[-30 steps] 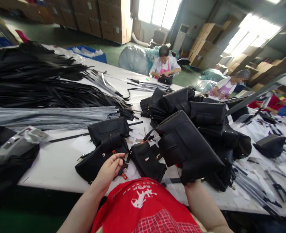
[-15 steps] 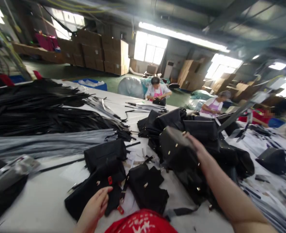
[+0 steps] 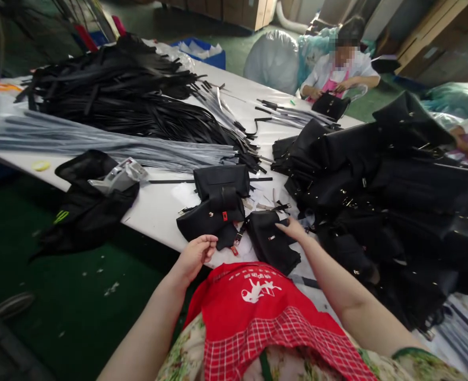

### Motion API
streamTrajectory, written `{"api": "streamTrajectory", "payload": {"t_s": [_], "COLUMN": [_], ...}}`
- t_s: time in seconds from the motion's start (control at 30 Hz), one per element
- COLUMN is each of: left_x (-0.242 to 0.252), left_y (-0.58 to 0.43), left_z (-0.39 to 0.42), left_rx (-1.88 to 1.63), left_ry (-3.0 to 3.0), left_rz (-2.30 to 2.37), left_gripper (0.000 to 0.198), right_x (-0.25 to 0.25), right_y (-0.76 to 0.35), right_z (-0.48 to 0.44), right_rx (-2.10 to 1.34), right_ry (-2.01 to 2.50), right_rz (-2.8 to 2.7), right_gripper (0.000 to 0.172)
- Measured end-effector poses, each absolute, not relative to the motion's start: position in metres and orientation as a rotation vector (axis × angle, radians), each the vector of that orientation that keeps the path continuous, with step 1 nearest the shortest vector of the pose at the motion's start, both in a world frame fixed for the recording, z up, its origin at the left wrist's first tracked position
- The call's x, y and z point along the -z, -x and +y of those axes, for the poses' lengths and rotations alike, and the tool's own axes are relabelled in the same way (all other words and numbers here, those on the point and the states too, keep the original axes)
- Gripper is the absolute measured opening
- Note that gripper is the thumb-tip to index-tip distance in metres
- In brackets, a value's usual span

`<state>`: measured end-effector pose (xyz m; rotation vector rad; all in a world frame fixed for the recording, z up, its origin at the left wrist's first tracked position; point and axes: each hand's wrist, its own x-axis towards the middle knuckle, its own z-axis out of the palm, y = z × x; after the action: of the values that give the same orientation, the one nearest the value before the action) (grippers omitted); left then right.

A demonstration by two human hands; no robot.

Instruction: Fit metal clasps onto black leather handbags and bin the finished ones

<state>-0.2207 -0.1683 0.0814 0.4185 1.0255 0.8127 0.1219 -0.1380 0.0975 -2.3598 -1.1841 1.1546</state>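
Observation:
Two black bags lie side by side at the near table edge. My left hand (image 3: 200,252), its fingers curled together, is at the lower edge of the left bag (image 3: 194,222), which carries red tags; whether it pinches anything is too small to make out. On the right, my right hand (image 3: 292,229) has its thumb and fingers at the top right of the flatter black piece (image 3: 266,238), closed on its edge. A strap with a metal buckle (image 3: 237,238) lies between the two.
A large pile of black bags (image 3: 377,174) fills the right side. Black straps (image 3: 110,95) and grey wrapped strips (image 3: 138,143) cover the back left. A tape dispenser (image 3: 120,175) rests on black cloth. Across the table (image 3: 154,211), a person (image 3: 339,69) handles a black bag.
The view has tilted down. My right hand has left the bag on the pile and moved left to the flatter black piece. My left hand stays near the left bag.

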Motion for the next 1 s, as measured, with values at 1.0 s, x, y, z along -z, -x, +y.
{"api": "streamTrajectory", "payload": {"t_s": [1.0], "left_x": [-0.185], "left_y": [0.106], "left_z": [-0.167], "left_rx": [-0.293], "left_ry": [-1.651], "left_rz": [0.387], "left_gripper": [0.011], "right_x": [-0.191], "right_y": [-0.097], "right_z": [-0.192], "right_rx": [-1.266], "right_ry": [1.779], "right_rz": [-1.315], "right_gripper": [0.025]}}
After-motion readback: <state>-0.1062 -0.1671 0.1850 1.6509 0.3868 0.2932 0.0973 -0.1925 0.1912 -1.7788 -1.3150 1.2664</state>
